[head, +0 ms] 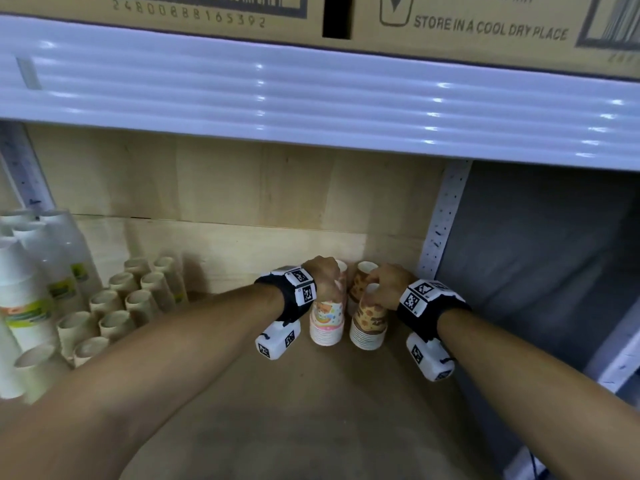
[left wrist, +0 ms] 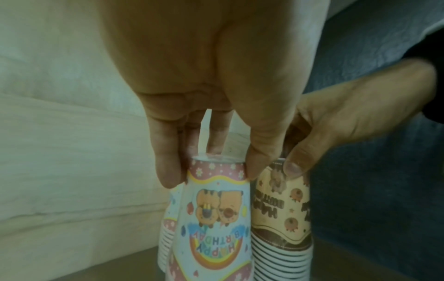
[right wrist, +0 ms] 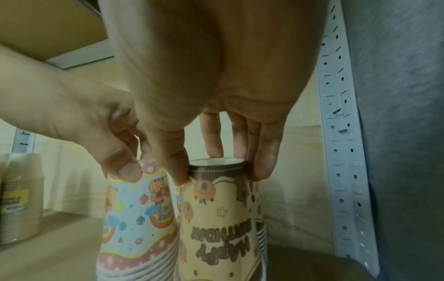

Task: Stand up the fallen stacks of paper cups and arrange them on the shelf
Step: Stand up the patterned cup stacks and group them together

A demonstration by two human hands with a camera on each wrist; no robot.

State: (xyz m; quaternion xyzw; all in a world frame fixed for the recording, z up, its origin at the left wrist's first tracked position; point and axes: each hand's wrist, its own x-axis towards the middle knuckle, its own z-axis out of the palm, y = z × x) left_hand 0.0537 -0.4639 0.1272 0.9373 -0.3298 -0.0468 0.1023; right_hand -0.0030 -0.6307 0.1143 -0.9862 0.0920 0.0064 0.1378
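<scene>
Both hands sit mid-frame in the head view, low on the wooden shelf [head: 311, 427], near its back-right corner. Left hand [head: 323, 277] grips the top of the pastel cup stack [head: 326, 322] from above; thumb and fingers curl round the upturned base of the top cup. Right hand [head: 386, 284] does the same w/ the brown cup stack [head: 367, 327], fingertips pinching just under the base rim.

Both stacks stand upright, mouths down, side by side and about touching, pastel to the left, brown to the right. Left wrist view: "HAPPY BIRTHDAY" print reads upside down on the pastel stack [left wrist: 216, 218], brown stack [left wrist: 281, 218] right beside it. Right wrist view shows the same pair: brown stack [right wrist: 221, 218] centre, pastel [right wrist: 137, 218] to its left.

Behind them, 2 more stacks: another pastel one [head: 343, 271] and another brown one [head: 363, 275], also upright, close to the back board.

Left third of the head view: plain kraft cup stacks [head: 114, 306] in rows, plus tall white wrapped stacks [head: 34, 271] at far left. Perforated white upright post [head: 441, 220] right of the cups. Top of frame: white shelf edge [head: 311, 98] w/ cardboard boxes [head: 485, 22] above.
</scene>
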